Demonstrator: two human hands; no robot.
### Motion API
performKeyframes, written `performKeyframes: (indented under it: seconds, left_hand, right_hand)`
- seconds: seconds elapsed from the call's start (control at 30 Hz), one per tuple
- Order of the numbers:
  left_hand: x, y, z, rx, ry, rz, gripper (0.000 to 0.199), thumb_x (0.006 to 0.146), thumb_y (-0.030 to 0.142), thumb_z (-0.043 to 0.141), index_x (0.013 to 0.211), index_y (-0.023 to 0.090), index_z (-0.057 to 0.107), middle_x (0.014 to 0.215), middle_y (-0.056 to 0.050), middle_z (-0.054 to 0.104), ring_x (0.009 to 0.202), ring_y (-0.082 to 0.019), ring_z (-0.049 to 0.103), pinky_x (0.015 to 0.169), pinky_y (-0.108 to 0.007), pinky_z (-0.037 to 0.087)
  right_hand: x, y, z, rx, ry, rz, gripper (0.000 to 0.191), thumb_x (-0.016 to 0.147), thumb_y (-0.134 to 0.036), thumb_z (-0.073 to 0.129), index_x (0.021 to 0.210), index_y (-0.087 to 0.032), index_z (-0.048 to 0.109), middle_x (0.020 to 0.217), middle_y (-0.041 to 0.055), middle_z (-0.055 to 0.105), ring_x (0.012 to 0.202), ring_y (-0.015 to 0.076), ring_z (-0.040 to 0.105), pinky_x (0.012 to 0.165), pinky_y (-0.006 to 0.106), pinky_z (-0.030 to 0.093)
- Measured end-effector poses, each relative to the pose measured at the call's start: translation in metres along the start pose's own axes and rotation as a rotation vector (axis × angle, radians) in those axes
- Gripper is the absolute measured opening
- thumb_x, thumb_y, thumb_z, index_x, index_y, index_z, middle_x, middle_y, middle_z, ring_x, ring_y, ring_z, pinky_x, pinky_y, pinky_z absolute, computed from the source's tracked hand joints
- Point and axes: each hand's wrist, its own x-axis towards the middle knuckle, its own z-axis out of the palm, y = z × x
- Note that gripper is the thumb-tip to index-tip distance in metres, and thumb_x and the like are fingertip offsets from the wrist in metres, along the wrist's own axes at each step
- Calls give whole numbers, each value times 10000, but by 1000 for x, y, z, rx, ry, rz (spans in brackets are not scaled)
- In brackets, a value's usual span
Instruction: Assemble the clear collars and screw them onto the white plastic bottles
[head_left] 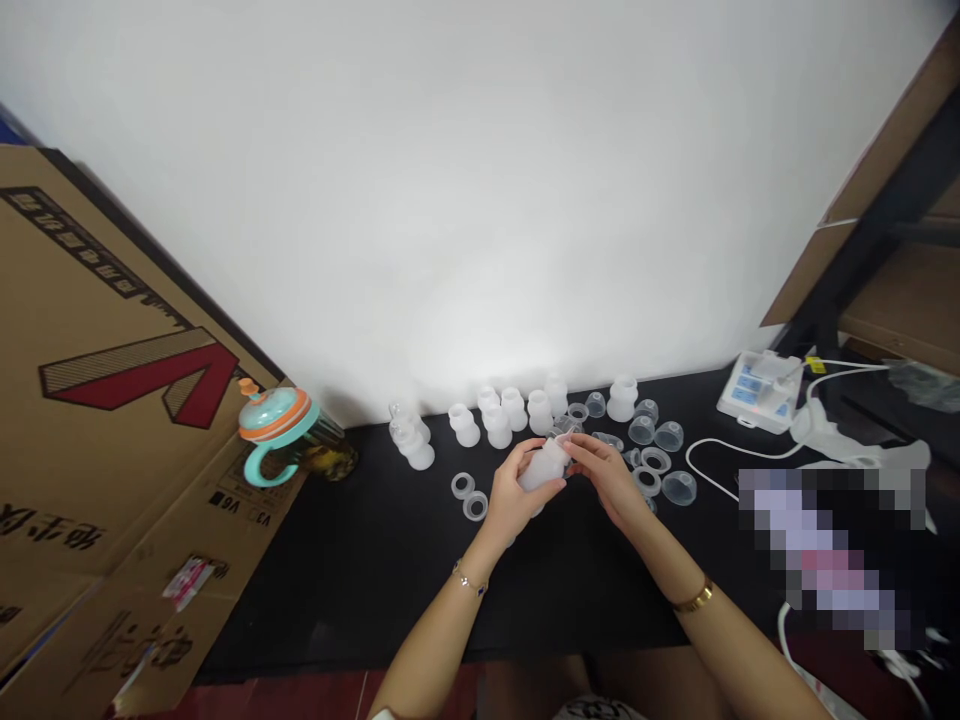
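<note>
A frosted white baby bottle (545, 467) lies tilted in my left hand (511, 495), whose fingers and thumb are closed round its body. At the neck of that bottle, my right hand (606, 473) pinches a small pale piece; its exact kind is hidden by the fingers. Behind the hands stand several open white bottles (497, 426) against the wall. Two loose collar rings (475, 506) lie left of my left hand. Right of my right hand are more rings (655, 460) and several clear dome caps (679, 488).
At the back left stand bottles with clear tops (414, 445). A teal-lidded drinking jug (281, 430) leans by a large cardboard box (112, 330). On the right, a white compartment case (759, 390) sits near white cables (709, 443). The black table (360, 580) runs along a white wall.
</note>
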Motion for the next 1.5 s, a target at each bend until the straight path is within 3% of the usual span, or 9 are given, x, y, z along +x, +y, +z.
performKeyframes:
  seconds: [0.47,1.0,1.3,1.5]
  left_hand:
    - [-2,2,1,164,46,68,572,760,269,812,1288,237,595,1138,-62,734,1031,-239,691,914,-359,531]
    - [-3,1,2,493,109,136,567,768,236,780,1299,286,588,1294,-39,691,1110,-275,671,996,-429,519]
    - [-2,-5,2,478,151,173,593,722,206,806,1281,306,636,1266,-40,707,1083,-317,663,1025,-474,481]
    - [-1,-2,0,380,116,118,614,729,239,817,1303,282,602,1232,-56,715,1091,-284,669,989,-427,504]
  right_hand:
    - [1,2,0,-24,10,3,365,702,-477,856,947,-210,813,1036,85,758,904,240,643,695,317,503]
    - [0,0,2,-72,47,-16,379,687,-488,858,929,-201,806,1006,86,758,896,241,637,662,303,493]
    - [-1,-2,3,-87,44,-22,381,692,-503,853,925,-204,806,996,86,758,909,253,637,654,307,489]
    - [-2,-1,4,-52,38,-13,376,698,-495,851,940,-212,801,1018,79,750,925,253,635,665,305,488]
